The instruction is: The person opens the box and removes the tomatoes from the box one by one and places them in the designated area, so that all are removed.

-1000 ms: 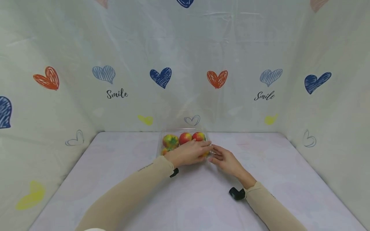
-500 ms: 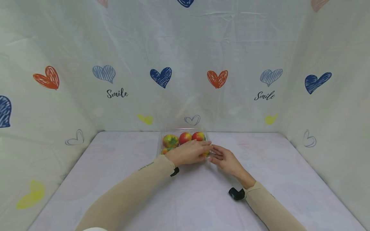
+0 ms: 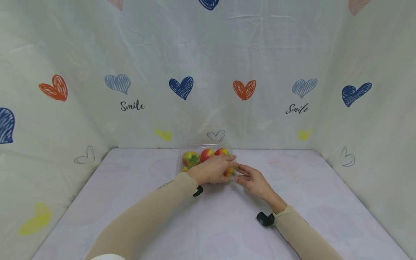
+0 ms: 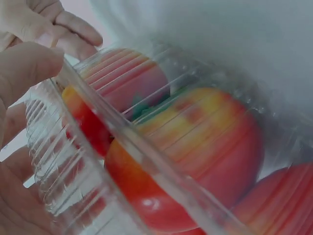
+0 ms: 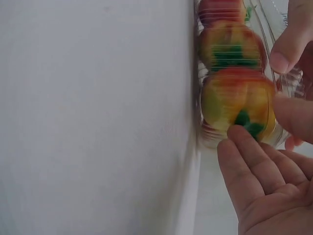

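Note:
At the far side of the table, a clear plastic clamshell box [image 3: 208, 145] holds several red-and-yellow fruits [image 3: 191, 159] with green leafy tops; their exact kind is unclear. My left hand [image 3: 212, 169] reaches across the box's front right, its fingers mostly straight and spread over the lid. In the left wrist view, a digit touches the box's ridged rim [image 4: 122, 129]. My right hand [image 3: 256, 184] is at the box's right end. The right wrist view shows its straight fingers [image 5: 254, 161] against the end, with the thumb near the rim. My left hand covers some fruit.
A pale cloth-covered table [image 3: 208, 224] spreads in front of the box. Right behind the box stands a white curtain [image 3: 273, 122] printed with hearts and "Smile". A small black wrist camera [image 3: 265, 219] hangs beside the right sleeve.
My left hand's fingers have spread apart, one lifting slightly, and more of a fruit shows beneath them. The box has shifted very slightly left. My right hand stays nearly still.

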`<act>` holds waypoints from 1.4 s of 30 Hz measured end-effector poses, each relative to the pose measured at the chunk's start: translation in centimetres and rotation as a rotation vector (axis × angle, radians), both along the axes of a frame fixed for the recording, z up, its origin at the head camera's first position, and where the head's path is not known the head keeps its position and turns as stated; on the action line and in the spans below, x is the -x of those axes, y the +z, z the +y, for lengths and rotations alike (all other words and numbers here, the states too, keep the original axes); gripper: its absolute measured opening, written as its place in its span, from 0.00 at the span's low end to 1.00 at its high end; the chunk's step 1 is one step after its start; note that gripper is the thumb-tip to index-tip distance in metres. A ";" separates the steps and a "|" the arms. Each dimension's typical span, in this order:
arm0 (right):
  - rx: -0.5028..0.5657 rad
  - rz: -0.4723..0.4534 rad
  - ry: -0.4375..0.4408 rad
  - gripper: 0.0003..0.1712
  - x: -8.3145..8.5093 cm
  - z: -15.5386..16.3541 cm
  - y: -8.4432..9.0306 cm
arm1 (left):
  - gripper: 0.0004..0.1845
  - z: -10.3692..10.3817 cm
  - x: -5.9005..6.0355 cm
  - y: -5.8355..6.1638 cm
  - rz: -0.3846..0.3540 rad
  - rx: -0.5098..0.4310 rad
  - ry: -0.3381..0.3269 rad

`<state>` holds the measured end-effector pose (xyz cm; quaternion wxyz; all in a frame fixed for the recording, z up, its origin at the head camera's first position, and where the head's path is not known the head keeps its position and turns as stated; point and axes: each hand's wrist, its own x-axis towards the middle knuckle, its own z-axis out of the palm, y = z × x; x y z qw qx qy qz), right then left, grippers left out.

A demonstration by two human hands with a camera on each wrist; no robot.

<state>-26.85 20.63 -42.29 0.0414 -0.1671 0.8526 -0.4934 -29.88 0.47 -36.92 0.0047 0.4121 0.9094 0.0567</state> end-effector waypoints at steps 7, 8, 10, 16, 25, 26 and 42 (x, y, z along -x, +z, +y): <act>-0.001 0.007 -0.036 0.36 0.5 -0.1 -0.6 | 0.26 0.1 0.4 0.9 -0.039 0.019 -0.006; 0.005 0.008 -0.041 0.36 0.6 0.0 -0.8 | 0.26 0.2 0.4 1.0 -0.039 0.025 -0.008; 0.012 0.001 -0.051 0.36 0.6 0.0 -0.8 | 0.27 0.2 0.4 1.1 -0.045 0.032 -0.012; 0.031 -0.015 -0.070 0.37 0.5 -0.2 -0.6 | 0.26 0.2 0.5 0.8 -0.036 0.007 -0.020; 0.019 0.008 -0.073 0.37 0.6 -0.1 -0.7 | 0.25 0.4 0.8 0.6 0.005 0.017 -0.031; 0.019 0.007 -0.073 0.37 0.5 -0.1 -0.7 | 0.25 0.4 0.8 0.6 0.009 0.016 -0.032; 0.004 -0.006 -0.088 0.36 0.7 -0.2 -0.9 | 0.24 0.5 0.6 0.2 0.042 -0.002 -0.036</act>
